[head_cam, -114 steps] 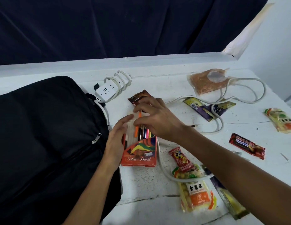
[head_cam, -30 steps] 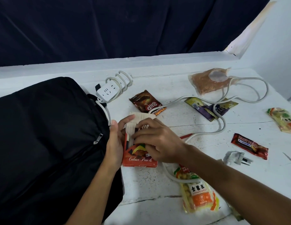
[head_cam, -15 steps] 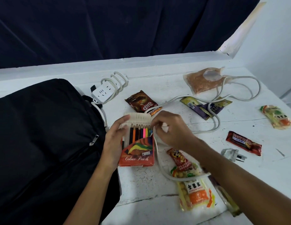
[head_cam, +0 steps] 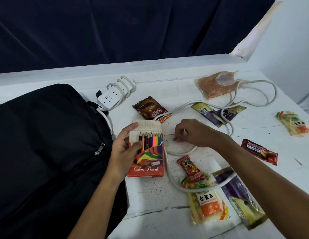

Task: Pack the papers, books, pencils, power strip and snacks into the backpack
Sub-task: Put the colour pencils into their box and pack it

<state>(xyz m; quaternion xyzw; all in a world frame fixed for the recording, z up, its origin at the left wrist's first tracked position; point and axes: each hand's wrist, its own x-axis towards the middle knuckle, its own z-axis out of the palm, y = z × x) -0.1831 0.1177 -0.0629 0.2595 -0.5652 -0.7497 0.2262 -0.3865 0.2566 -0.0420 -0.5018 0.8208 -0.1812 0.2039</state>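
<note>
Left hand clamped on the orange colour pencil box, thumb across its front, fingers wrapped behind, flap folded back at the top and sharpened tips of the pencils showing in a row; box lifted slightly, lower edge at the white bench, just beside the black backpack lying flat on the left with a zip pull on top. Right hand to the right of the box, grip pinched together on a small red pencil, only its end visible at the fingertips, low over the bench. White power strip at the backpack's far edge, part of its cord coiled behind it, the rest looping across the bench, over and under several snacks. Brown Sip packet just beyond the box flap; clear bag of orange bits at the far side; purple and yellow wrappers near the cord; Many Bars packet well to the right; pale packet at the right edge; red packet, yellow-orange packet and purple-yellow packet near the right forearm. Dark curtain behind the bench
</note>
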